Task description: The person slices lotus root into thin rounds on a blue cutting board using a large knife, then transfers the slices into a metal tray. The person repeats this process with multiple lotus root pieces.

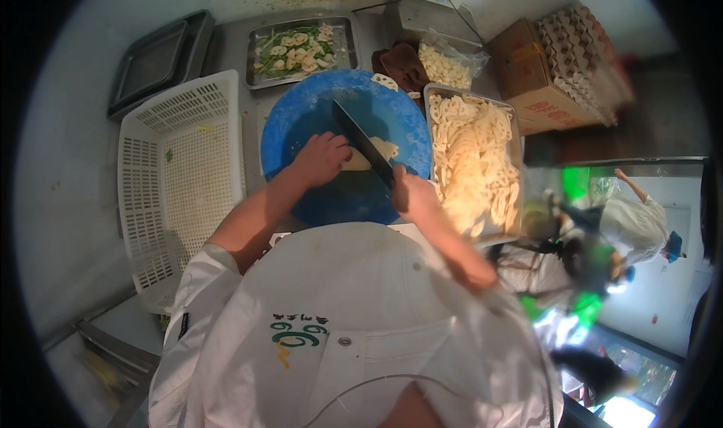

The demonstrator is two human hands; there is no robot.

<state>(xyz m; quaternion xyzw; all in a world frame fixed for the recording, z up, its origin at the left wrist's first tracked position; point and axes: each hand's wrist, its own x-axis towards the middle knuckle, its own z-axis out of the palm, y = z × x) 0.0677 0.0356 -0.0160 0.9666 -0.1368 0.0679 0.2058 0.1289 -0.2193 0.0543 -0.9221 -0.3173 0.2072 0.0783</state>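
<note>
A round blue cutting board (301, 115) lies in front of me. On it rests a pale piece of lotus root (355, 161), with cut slices at its right end. My left hand (324, 159) presses on the root's left part, its fingers curled. In my right hand (413, 193) is the handle of a kitchen knife (360, 136), its dark blade slanting to the far left across the root. Whether the edge is inside the root I cannot tell. One loose lotus root slice (385, 82) lies at the board's far edge.
To the right stands a metal tray heaped with lotus root slices (474, 157). A white plastic basket (181, 194) is at the left. Behind are a tray (354, 51) of greens and slices, a bag of pale pieces (444, 66) and a carton (527, 74) beside egg trays. Another person (636, 221) is farther right.
</note>
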